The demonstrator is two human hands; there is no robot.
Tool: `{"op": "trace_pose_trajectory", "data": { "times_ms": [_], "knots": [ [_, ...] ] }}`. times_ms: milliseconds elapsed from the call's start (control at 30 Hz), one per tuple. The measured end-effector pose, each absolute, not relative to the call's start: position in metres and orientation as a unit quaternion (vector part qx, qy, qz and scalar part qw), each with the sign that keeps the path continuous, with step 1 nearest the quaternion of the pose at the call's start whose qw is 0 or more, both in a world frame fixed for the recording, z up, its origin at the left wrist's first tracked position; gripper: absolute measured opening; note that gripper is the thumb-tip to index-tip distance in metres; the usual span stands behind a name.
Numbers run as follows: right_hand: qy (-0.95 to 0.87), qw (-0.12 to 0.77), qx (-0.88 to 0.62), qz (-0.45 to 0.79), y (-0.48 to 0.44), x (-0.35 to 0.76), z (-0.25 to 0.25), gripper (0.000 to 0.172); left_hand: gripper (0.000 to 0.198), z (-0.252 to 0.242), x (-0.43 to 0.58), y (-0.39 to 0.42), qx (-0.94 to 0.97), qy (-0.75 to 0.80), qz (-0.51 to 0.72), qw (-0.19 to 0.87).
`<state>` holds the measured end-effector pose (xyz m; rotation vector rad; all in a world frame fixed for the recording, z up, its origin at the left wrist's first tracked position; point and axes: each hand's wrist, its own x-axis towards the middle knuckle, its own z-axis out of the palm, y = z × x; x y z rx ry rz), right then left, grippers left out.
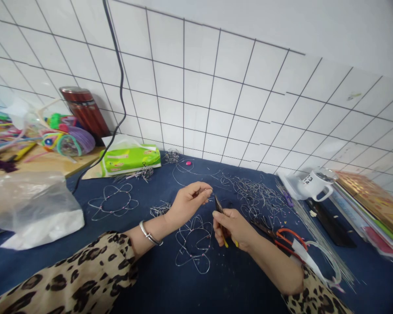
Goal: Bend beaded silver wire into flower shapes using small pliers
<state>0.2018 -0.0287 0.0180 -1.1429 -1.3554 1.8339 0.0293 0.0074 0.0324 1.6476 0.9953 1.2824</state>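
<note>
My left hand (192,200) is closed in a pinch at the middle of the table, with a thin wire at its fingertips, only a little of which shows. Just to the right, my right hand (233,227) grips pliers (218,204) with yellow on the handles, jaws upward near the left fingertips. Below and between the hands lies a flower-shaped wire frame (194,255) with small pink beads. A similar wire frame (101,208) lies farther left. A small wire bundle (160,209) is partly behind my left wrist.
A tangle of wire pieces (255,192) spreads at the right, near orange-handled scissors (291,237) and long straight wires (327,244). A white mug (316,185) and stacked books (373,209) stand beyond. Leftward are a green tissue pack (131,158), red thermos (85,111) and plastic bag (42,213).
</note>
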Motion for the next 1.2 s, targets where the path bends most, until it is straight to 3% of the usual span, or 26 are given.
{"op": "trace_pose_trajectory", "data": {
  "times_ms": [567, 1200],
  "knots": [
    [-0.526, 0.294, -0.453, 0.657, -0.0295, 0.1989, 0.0116, 0.040, 0.011, 0.0356, 0.0289, 0.0079, 0.756, 0.435, 0.453, 0.184],
    [-0.512, 0.308, -0.445, 0.667, -0.0326, 0.1975, 0.0135, 0.041, 0.010, 0.0304, 0.0292, 0.0068, 0.744, 0.433, 0.463, 0.210]
  ]
}}
